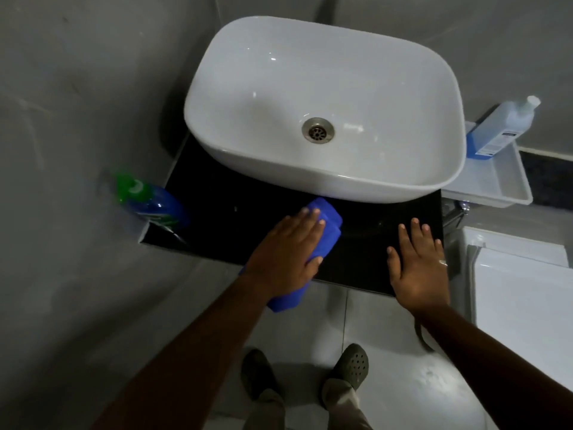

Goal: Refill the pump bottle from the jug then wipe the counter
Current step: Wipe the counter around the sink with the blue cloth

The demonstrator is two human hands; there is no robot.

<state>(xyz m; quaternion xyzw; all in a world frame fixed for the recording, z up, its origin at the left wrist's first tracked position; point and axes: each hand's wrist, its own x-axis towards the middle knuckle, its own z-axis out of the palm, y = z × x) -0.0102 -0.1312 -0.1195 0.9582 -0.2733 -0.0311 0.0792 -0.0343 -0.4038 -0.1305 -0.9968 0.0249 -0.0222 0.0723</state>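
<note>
Wiping stage, by the look of it. Left hand (286, 252) flat on the blue cloth (322, 225) at centre frame, fingers straight, thumb tucked against the cloth's edge, pressing it onto the black counter (223, 218) just below the basin (325, 169). Right hand (418, 268) flat too, fingers spread, palm down on the counter's lower right corner, holding nothing; likely bracing.

Part of the cloth hanging off the counter's front edge, below the left wrist. Better bunched back under the palm, so that the whole pad bears on the surface.

Green-and-blue bottle (148, 200) standing at the left end of the counter, against the wall; no pump head clearly visible on it. Clear jug (499, 128) with blue liquid at upper right, upright in a white tray (496, 184), capped, well apart from both hands. Refill judged done.

Advice for the stroke:
- Keep pressure even and the fingers flat.
- Sweep in long overlapping passes, left to right, along the strip in front of the basin.
- Lift the right hand off before reaching its corner.
- Go gently near the bottle, since a nudge could tip it.
- Finish under the basin's overhang, where drips probably gather.
</note>
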